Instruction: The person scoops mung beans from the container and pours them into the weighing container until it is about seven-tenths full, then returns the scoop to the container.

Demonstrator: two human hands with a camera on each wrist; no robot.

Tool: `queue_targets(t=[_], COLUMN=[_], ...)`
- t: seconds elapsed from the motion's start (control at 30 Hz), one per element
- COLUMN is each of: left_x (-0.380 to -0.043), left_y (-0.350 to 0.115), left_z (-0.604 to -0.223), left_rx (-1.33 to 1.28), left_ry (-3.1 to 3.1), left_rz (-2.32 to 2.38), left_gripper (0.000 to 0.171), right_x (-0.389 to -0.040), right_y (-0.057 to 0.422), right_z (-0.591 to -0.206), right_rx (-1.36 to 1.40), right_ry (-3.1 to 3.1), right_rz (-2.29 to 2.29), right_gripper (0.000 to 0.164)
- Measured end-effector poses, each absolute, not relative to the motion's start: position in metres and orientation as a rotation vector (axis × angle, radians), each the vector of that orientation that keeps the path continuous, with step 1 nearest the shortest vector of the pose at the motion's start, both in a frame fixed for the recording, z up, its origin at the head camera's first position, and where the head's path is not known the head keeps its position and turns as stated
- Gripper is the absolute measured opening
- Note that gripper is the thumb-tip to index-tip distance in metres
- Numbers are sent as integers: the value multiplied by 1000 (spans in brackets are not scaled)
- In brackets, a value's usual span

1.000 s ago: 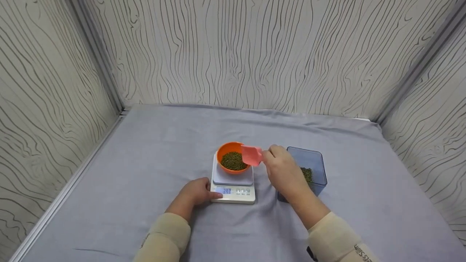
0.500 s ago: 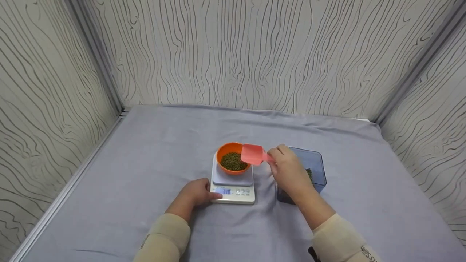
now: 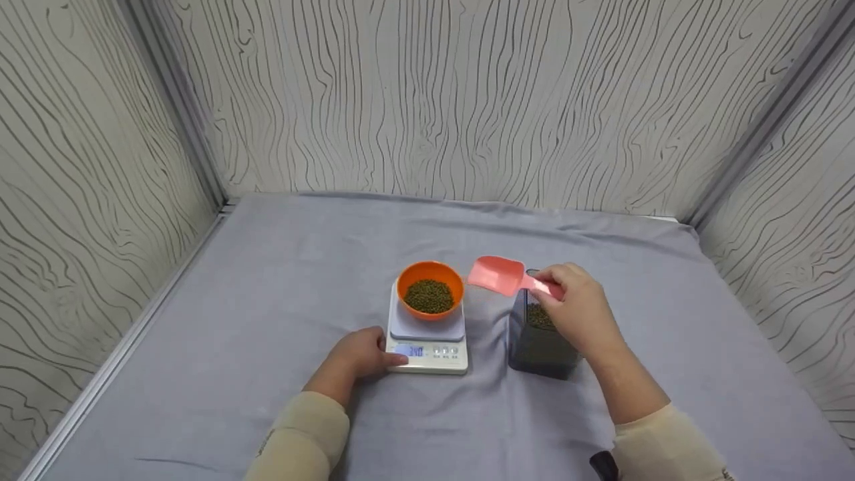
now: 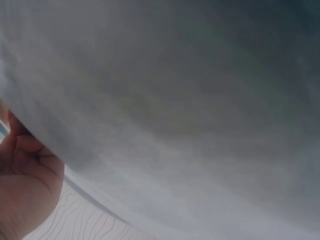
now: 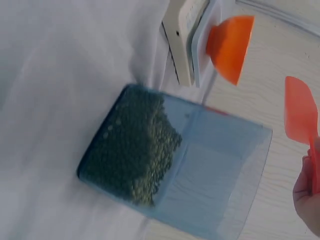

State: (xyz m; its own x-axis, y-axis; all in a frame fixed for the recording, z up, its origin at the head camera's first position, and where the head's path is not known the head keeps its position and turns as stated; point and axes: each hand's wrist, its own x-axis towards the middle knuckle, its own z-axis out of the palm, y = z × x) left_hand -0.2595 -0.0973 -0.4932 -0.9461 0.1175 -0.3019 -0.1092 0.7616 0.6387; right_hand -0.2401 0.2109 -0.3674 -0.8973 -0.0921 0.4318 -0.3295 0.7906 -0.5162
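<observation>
In the head view, my left hand (image 3: pixel 361 353) holds the front left corner of a white kitchen scale (image 3: pixel 437 366), thumb lying beside its lit display. An orange bowl (image 3: pixel 431 268) sits on the scale's platform, partly filled with small green beans (image 3: pixel 429 298), likely mung beans. My right hand (image 3: pixel 580 310) pinches the handle of a pink scoop (image 3: pixel 497 275), raised between the bowl and a bluish clear container (image 3: pixel 542 357). The scoop's bowl looks empty and points left. More green beans (image 5: pixel 145 155) fill the container's lower part in the right wrist view.
Wrinkled grey cloth (image 3: pixel 300 267) covers the table. Wood-grain patterned panels (image 3: pixel 427 100) rise at the back and both sides. A small dark object (image 3: pixel 603 465) shows beside the right sleeve.
My right hand has drawn the scoop rightward from over the bowl's edge to near the container. The scale's displayed digits changed, then held. The left hand stays put.
</observation>
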Motion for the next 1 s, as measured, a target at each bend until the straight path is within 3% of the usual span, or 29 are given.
queue_targets(t=[0.5,1.0], left_x=[-259,-258], left_y=[-99,-97], left_z=[-493,-491], left_rx=[38,29], left_ry=[2648,2648], left_rz=[996,1002], left_gripper=[41,43], right_x=[-229,-239], right_y=[265,280], right_z=[-337,-345], right_rx=[281,301], right_ry=[-2591,-2863], right_rz=[674,413], right_gripper=[9,3])
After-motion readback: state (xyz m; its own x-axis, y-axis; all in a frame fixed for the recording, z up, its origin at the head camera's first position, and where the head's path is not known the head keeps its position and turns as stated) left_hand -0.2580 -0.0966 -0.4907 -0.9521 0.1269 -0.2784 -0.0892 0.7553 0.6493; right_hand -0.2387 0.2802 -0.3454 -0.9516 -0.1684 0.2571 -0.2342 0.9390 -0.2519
